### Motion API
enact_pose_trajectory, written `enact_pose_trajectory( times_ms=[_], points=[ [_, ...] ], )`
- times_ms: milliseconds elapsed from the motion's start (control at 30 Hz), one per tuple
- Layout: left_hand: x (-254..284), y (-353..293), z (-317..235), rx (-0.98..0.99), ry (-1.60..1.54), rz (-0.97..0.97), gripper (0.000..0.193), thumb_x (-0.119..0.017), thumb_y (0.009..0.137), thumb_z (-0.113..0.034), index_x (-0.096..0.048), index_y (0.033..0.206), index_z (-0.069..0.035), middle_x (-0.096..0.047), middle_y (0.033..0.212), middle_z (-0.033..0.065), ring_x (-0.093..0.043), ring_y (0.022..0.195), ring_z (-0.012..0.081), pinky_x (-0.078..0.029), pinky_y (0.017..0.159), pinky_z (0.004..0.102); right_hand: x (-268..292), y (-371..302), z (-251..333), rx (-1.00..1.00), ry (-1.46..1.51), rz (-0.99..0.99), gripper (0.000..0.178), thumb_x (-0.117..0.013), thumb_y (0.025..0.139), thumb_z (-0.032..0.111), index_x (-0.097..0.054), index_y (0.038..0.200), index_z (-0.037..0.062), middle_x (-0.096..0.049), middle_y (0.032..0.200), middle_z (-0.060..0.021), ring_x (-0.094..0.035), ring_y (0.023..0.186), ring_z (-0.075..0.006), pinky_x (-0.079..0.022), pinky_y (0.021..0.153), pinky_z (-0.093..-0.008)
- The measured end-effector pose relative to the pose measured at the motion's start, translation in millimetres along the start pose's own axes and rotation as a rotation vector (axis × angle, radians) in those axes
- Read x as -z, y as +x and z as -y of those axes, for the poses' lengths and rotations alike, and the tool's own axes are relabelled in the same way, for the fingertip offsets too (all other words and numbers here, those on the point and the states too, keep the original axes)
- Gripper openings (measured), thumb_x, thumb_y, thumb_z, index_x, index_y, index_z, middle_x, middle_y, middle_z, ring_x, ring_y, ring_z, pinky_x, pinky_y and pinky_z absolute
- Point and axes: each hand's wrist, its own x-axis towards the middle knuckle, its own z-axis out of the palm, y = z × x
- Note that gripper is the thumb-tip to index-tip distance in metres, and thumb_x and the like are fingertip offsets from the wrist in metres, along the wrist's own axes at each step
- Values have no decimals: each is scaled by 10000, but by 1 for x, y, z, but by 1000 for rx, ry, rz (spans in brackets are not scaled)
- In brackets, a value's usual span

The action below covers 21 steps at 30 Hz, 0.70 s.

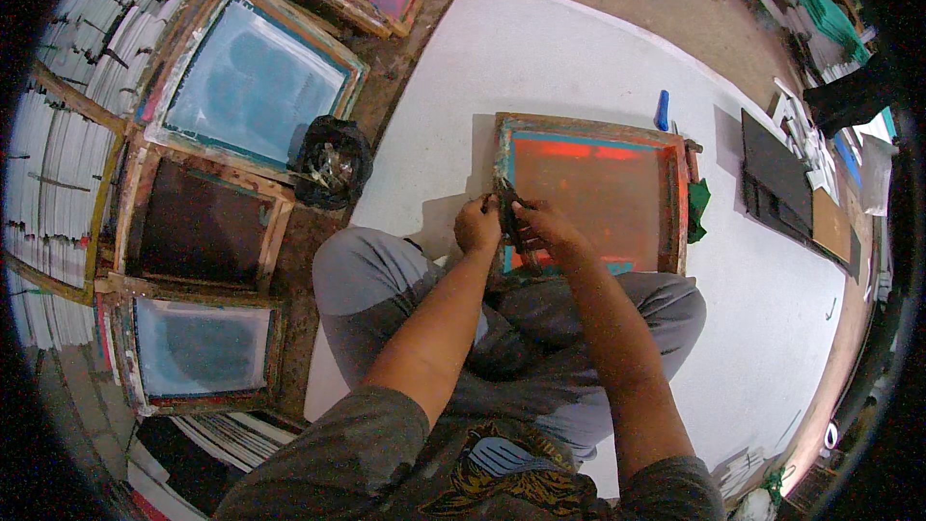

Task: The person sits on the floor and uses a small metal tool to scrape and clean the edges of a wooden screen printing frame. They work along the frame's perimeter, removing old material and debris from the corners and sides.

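Observation:
A wooden-framed printing screen (588, 203) lies before my crossed legs, its mesh brownish with red-orange smears and blue-green edges. At its left side my left hand (477, 225) is closed, with thumb and fingers pinched at a dark, narrow tool (510, 201). My right hand (542, 229) is closed around the same tool from the other side, over the frame's left bar. The tool looks long and blackish; its exact kind is hard to make out, and my fingers hide part of it.
Under me is a large white board (434, 116). A blue object (662, 110) and green cloth (698, 210) lie near the screen. Left are a black plastic bag (333, 164) and more framed screens (256, 77). Dark flat sheets (776, 174) lie right; paper stacks (58, 193) line the far left.

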Motion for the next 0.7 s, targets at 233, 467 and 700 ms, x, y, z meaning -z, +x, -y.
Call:
enact_pose_trajectory(
  times_ms=[233, 467, 700],
  points=[
    [-5, -1, 1, -17, -5, -6, 354, -675, 957, -396, -771, 1189, -147, -746, 1084, 181, -701, 1015, 410, -546, 881, 498, 3, -1, 1, 0, -79, 21, 432, -627, 1031, 386, -616, 1233, 4, -706, 972, -118, -719, 749, -247, -577, 628, -386],
    [-10, 2, 5, -27, -38, -8, 342, -675, 954, -385, -774, 1181, -149, -747, 1093, 180, -704, 1002, 414, -551, 870, 496, 2, 0, 2, 34, -32, 14, 406, -623, 1033, 388, -623, 1202, 19, -697, 941, -109, -719, 745, -243, -585, 617, -376],
    [-7, 2, 4, -51, -44, -19, 312, -685, 940, -385, -790, 1144, -174, -749, 1064, 178, -707, 991, 403, -554, 870, 489, 6, 12, -2, 6, -31, 14, 387, -676, 1000, 346, -627, 1179, 6, -689, 910, -92, -695, 719, -221, -586, 595, -378]
  ],
)
